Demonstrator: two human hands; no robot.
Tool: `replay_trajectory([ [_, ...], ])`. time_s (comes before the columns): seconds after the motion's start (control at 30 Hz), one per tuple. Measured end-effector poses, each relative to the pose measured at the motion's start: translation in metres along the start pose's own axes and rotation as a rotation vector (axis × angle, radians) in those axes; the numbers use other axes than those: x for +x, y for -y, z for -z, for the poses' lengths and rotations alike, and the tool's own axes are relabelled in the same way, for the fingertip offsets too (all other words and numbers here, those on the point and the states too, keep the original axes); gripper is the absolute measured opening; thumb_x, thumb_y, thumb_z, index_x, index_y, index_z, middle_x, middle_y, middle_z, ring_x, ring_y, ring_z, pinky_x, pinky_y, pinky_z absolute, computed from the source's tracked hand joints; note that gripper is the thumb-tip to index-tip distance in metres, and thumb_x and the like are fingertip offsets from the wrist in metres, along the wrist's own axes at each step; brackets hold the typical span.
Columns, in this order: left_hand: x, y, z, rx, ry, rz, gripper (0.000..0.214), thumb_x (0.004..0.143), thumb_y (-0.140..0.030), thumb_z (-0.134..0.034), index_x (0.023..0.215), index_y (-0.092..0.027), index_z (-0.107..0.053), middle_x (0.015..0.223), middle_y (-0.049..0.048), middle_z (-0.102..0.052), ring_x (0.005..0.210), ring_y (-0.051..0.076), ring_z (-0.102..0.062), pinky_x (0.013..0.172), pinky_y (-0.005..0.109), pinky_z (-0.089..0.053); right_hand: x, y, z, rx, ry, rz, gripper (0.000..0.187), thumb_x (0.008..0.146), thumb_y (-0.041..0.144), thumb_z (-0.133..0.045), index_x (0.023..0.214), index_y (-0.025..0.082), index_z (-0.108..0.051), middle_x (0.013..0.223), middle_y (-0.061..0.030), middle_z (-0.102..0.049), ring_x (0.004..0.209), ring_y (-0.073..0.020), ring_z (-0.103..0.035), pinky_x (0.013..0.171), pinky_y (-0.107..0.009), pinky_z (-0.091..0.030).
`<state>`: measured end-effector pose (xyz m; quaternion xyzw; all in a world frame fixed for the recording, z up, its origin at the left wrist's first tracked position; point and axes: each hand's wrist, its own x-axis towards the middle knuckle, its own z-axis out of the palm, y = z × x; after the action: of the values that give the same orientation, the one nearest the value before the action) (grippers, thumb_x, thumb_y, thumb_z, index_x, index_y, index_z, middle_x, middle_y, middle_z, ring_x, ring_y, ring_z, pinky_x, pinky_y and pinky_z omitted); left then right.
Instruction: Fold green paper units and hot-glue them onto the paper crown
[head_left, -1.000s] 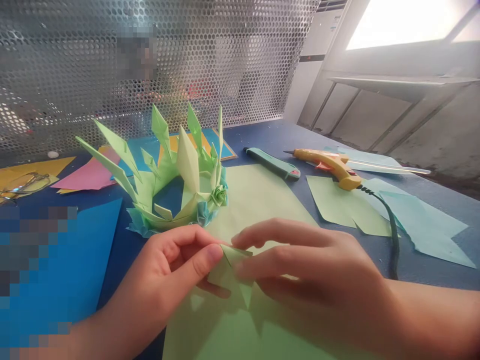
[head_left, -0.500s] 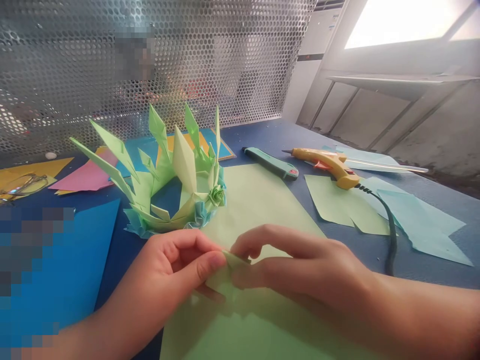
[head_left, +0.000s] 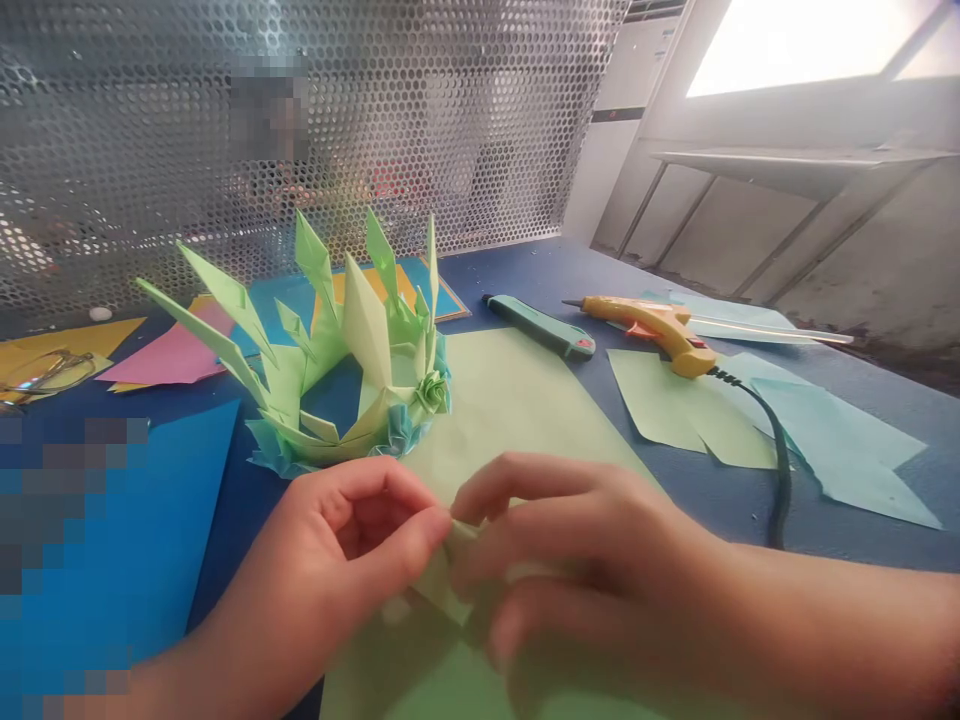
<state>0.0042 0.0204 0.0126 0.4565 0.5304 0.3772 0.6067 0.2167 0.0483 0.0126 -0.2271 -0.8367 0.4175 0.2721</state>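
A small folded piece of light green paper is between my two hands, low over a large light green sheet. My left hand pinches its upper edge between thumb and index finger. From the other side, the blurred fingers of my right hand close round the paper and cover much of it. Just beyond my left hand stands a green paper crown with tall pointed folds, a green paper rose and blue-green folds at its base.
A teal utility knife and a yellow glue gun with its black cord lie behind my right hand. Green and pale blue scraps are on the right. Blue card, pink paper and glasses lie left. A perforated metal screen stands behind.
The fingers of my right hand have shifted over the folded paper and spread somewhat, now hiding more of it. My left hand keeps its pinch, and the crown and tools stay put.
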Motion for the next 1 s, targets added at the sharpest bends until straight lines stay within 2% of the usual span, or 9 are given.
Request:
replay_trajectory([
  [0.07,-0.001,0.0,0.0,0.014,-0.013,0.001,0.012,0.067,-0.024,-0.087,0.064,-0.024,-0.075,0.057,-0.0068,-0.07,0.056,0.008,-0.061,0.052,0.01,-0.047,0.003,0.003,-0.002,0.098,-0.076,-0.061,0.005,0.091,0.02,-0.076,0.095,0.018,-0.077,0.1,-0.0023,-0.074,0.083,-0.0101,-0.073,0.082,-0.016,-0.057],
  [0.2,-0.005,0.001,-0.003,0.05,-0.076,0.002,0.014,0.068,-0.033,-0.085,0.066,-0.025,-0.075,0.061,-0.0055,-0.072,0.059,0.012,-0.064,0.053,0.015,-0.051,0.006,0.002,-0.008,0.183,-0.227,-0.246,0.021,0.086,0.018,-0.078,0.106,0.023,-0.073,0.082,0.0034,-0.075,0.08,-0.0119,-0.072,0.075,-0.019,-0.058],
  [0.33,-0.007,0.0,-0.004,0.077,-0.072,-0.018,0.013,0.071,-0.031,-0.084,0.065,-0.024,-0.075,0.06,-0.0052,-0.074,0.059,0.012,-0.066,0.055,0.014,-0.051,0.006,0.002,-0.012,0.192,-0.232,-0.356,0.02,0.088,0.019,-0.075,0.107,0.024,-0.077,0.077,0.0032,-0.075,0.071,-0.0115,-0.072,0.063,-0.018,-0.056],
  [0.47,-0.007,0.0,-0.002,0.056,-0.001,-0.008,0.009,0.068,-0.022,-0.087,0.066,-0.025,-0.079,0.062,-0.0063,-0.076,0.06,0.011,-0.067,0.056,0.011,-0.05,0.006,0.004,-0.01,0.216,-0.246,-0.413,0.024,0.079,0.013,-0.079,0.1,0.025,-0.08,0.073,0.0048,-0.075,0.066,-0.0106,-0.072,0.057,-0.016,-0.054],
  [0.67,-0.005,0.002,-0.001,0.077,0.016,-0.064,0.006,0.068,-0.027,-0.088,0.067,-0.028,-0.082,0.063,-0.005,-0.077,0.061,0.013,-0.067,0.057,0.013,-0.052,0.006,0.006,-0.007,0.183,-0.243,-0.403,0.023,0.078,0.008,-0.077,0.093,0.025,-0.082,0.07,0.0063,-0.076,0.064,-0.0093,-0.071,0.061,-0.015,-0.055],
  [0.87,-0.008,0.003,-0.002,0.071,0.017,-0.038,0.01,0.065,-0.023,-0.09,0.065,-0.028,-0.081,0.063,-0.0064,-0.078,0.06,0.012,-0.071,0.057,0.011,-0.052,0.001,0.007,-0.011,0.154,-0.234,-0.363,0.025,0.078,0.008,-0.077,0.095,0.025,-0.082,0.071,0.0069,-0.078,0.064,-0.0085,-0.072,0.06,-0.012,-0.053],
  [1.0,-0.009,0.004,-0.003,0.16,-0.065,-0.106,0.014,0.069,-0.034,-0.086,0.06,-0.026,-0.078,0.061,-0.0052,-0.076,0.058,0.013,-0.07,0.056,0.015,-0.052,-0.003,0.009,-0.016,0.051,-0.313,-0.274,0.032,0.077,0.005,-0.077,0.098,0.028,-0.081,0.07,0.0097,-0.077,0.06,-0.006,-0.07,0.063,-0.012,-0.052],
])
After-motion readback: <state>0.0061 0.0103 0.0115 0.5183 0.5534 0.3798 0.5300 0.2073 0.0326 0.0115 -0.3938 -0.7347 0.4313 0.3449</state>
